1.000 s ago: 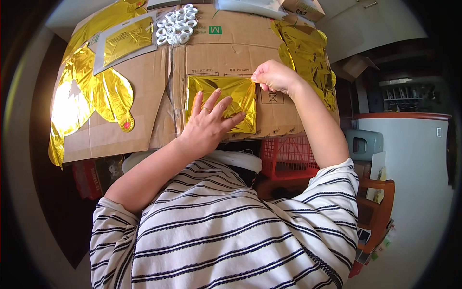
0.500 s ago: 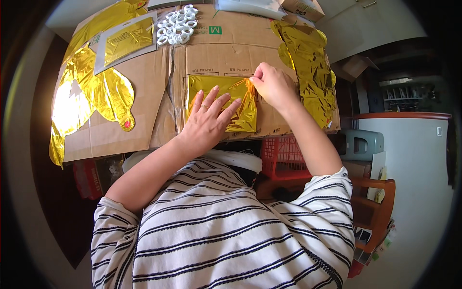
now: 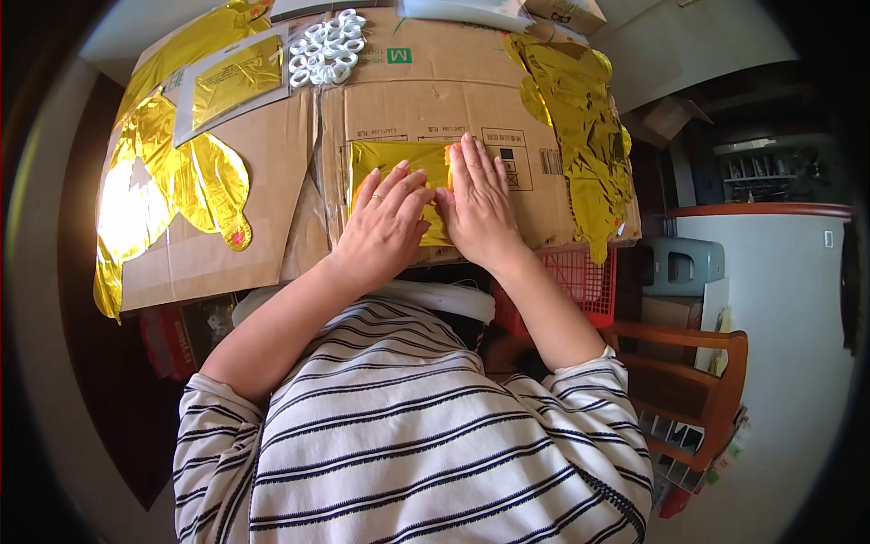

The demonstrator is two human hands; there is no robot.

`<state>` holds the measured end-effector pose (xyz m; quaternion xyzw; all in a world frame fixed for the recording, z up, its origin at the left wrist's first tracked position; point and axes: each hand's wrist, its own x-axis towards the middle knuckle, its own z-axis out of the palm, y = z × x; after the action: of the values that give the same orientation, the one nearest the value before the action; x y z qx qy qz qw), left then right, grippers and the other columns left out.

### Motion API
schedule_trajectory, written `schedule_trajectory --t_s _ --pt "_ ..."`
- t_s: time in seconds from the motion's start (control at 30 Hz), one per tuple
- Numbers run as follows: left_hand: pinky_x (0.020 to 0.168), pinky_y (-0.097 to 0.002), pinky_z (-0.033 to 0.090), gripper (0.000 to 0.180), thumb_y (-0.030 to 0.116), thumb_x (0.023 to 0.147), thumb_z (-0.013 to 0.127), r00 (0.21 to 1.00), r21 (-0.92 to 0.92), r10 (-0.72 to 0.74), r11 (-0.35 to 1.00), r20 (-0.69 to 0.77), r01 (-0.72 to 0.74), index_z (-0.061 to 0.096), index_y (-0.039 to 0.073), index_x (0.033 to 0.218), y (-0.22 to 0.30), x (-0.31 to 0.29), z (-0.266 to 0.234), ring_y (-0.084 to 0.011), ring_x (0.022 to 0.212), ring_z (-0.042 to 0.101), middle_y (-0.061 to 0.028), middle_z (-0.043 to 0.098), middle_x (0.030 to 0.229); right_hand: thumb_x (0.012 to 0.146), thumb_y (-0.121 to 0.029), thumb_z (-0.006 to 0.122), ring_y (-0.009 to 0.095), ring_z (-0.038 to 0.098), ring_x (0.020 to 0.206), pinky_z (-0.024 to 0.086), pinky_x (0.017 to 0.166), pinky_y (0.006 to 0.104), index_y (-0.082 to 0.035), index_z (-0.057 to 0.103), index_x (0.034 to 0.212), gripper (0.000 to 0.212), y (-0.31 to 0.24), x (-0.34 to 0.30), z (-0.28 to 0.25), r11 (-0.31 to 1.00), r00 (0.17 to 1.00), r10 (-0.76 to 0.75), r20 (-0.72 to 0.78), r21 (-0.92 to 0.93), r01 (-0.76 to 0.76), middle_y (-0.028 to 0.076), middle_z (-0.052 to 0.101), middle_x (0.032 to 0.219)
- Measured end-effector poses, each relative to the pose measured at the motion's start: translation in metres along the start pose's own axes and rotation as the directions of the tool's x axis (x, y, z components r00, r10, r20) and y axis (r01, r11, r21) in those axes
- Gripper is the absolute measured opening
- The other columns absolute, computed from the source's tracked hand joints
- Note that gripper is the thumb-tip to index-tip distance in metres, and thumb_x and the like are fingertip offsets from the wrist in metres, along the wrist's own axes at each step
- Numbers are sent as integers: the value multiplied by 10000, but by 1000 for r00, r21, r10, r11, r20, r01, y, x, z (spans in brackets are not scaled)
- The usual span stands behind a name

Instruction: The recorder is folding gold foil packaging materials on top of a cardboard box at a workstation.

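On the cardboard in front of me lies a folded gold foil balloon [image 3: 424,157], now a small rectangle. My left hand [image 3: 382,222] rests on its left part, fingers stretched and slightly bent. Along its right edge my right hand [image 3: 483,208] lies flat with fingers extended, pressing the foil down. Both hands cover much of the lower and middle foil, and the thumbs' side of each faces the other. Neither hand grips anything.
A flat gold foil balloon [image 3: 213,172] hangs over the left edge, another foil balloon [image 3: 584,118] lies at the right. A packaged gold foil sheet [image 3: 237,83] and white ribbon rolls [image 3: 328,50] sit at the far left. Below the cardboard [image 3: 426,109] stands a red basket [image 3: 584,281].
My right hand has let go of the foil's upper right corner, moved down and left, and flattened onto it. The foil's right side is folded in, making it narrower. My left hand has barely moved.
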<state>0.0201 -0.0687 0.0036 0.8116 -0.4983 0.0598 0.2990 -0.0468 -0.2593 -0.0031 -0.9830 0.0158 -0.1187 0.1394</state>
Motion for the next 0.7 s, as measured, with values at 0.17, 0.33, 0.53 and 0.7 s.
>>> schedule_trajectory --t_s 0.17,0.33,0.53,0.7 --pt "1207 -540 289 538 178 939 664 1000 36 -5 999 -23 6 498 34 1430 -12 9 -10 -383 1459 401 -163 504 1490 1028 -383 544 410 201 1561 112 1264 562 52 239 1588 772 -2 0 -1 998 998 28 53 -51 -26 285 221 1662" --pt "1216 -535 263 700 306 954 649 999 228 -25 973 32 17 398 23 1543 -30 14 -12 -379 1497 353 -186 420 1586 1045 -437 487 402 143 1577 67 1269 561 54 187 1606 803 -3 0 -2 997 994 53 96 -57 -48 280 170 1680" --pt "1227 -539 222 772 446 989 585 997 262 -67 964 43 53 347 0 1573 -39 7 -8 -379 1522 320 -225 353 1628 1059 -481 426 405 116 1582 35 1265 572 57 164 1610 814 -5 0 -3 995 990 68 120 -75 -59 281 141 1687" --pt "1228 -564 202 788 483 1000 556 994 324 -100 943 46 80 340 -12 1573 -40 5 -7 -380 1530 307 -249 348 1623 1057 -490 426 410 116 1581 31 1265 573 59 163 1609 822 -4 0 -2 994 991 69 116 -89 -59 287 139 1685"
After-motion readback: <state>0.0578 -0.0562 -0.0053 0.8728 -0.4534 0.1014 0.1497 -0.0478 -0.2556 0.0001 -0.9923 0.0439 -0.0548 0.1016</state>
